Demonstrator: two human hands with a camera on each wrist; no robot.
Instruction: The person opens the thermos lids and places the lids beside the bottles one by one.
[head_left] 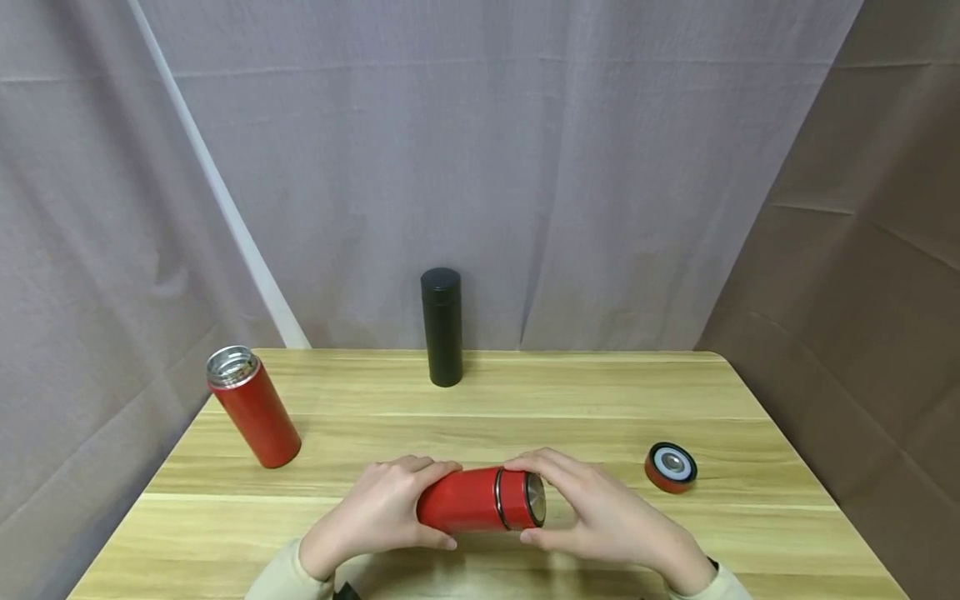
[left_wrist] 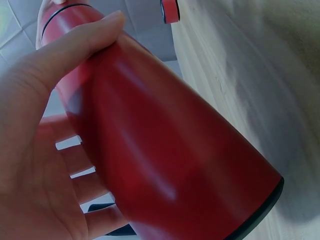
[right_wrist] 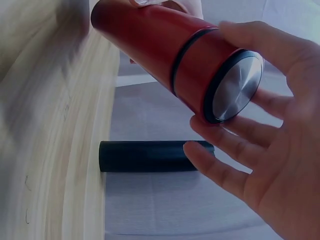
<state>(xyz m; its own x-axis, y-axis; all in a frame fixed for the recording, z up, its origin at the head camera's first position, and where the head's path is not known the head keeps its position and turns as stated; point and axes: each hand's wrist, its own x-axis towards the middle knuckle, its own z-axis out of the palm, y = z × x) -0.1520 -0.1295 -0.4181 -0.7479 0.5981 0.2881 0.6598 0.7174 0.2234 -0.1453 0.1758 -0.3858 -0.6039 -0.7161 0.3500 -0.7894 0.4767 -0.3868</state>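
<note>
A red thermos point(head_left: 461, 502) is held tilted nearly sideways above the front of the table, its lid end pointing right. My left hand point(head_left: 382, 506) grips the body, thumb on one side and fingers on the other. At the other end, my right hand point(head_left: 600, 508) holds the red lid point(right_wrist: 196, 70) between thumb and fingertips. The lid sits on the thermos, with a dark ring at the joint and a brushed metal disc point(right_wrist: 237, 87) on its top. Whether its thread is tight cannot be seen.
On the left stands a second red thermos point(head_left: 258, 421), uncapped, with a steel mouth. A loose red lid point(head_left: 671, 467) lies on the right, its inside facing up. The black thermos point(head_left: 444, 342) stands upright near the wooden table's point(head_left: 585, 400) back edge, before a grey curtain point(head_left: 480, 167).
</note>
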